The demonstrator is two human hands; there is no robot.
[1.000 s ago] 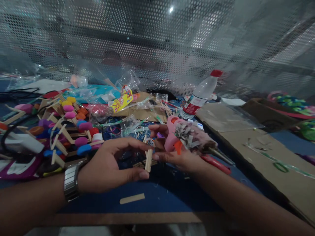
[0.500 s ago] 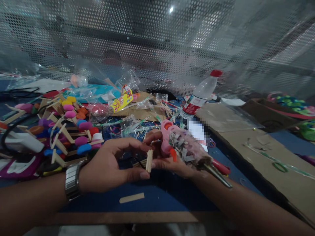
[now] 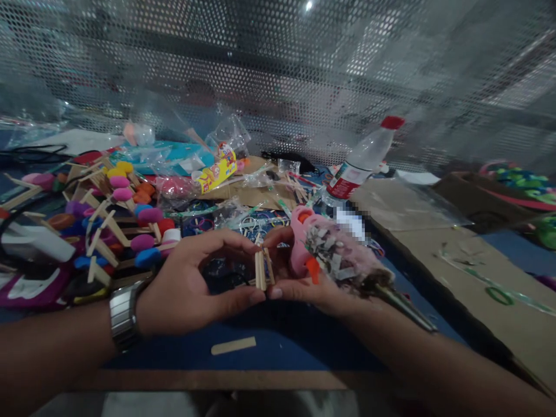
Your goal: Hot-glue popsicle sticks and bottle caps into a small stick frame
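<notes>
My left hand (image 3: 195, 284) pinches a small bundle of short wooden craft sticks (image 3: 260, 270) upright between thumb and fingers. Facing it, my right hand (image 3: 299, 286) has its thumb and fingers closed around another short stick piece (image 3: 270, 265) at the bundle's right side. A pink glue gun (image 3: 347, 252), crusted with grey scraps and with a metal nozzle, lies across my right hand and wrist; its grip is partly hidden. Below both hands, a single flat craft stick (image 3: 233, 346) lies on the blue table (image 3: 304, 353).
At left is a heap of stick pieces with coloured ovals (image 3: 143, 243). Behind the hands lie rubber bands, plastic wrap and a yellow packet (image 3: 219, 169). A red-capped bottle (image 3: 354, 168) stands behind the glue gun. Cardboard (image 3: 434, 255) covers the right side, before a perforated metal panel (image 3: 260, 69).
The right-hand stick piece now stands close against the bundle in my left hand. The glue gun has shifted slightly right with my right hand, and the view has moved a little.
</notes>
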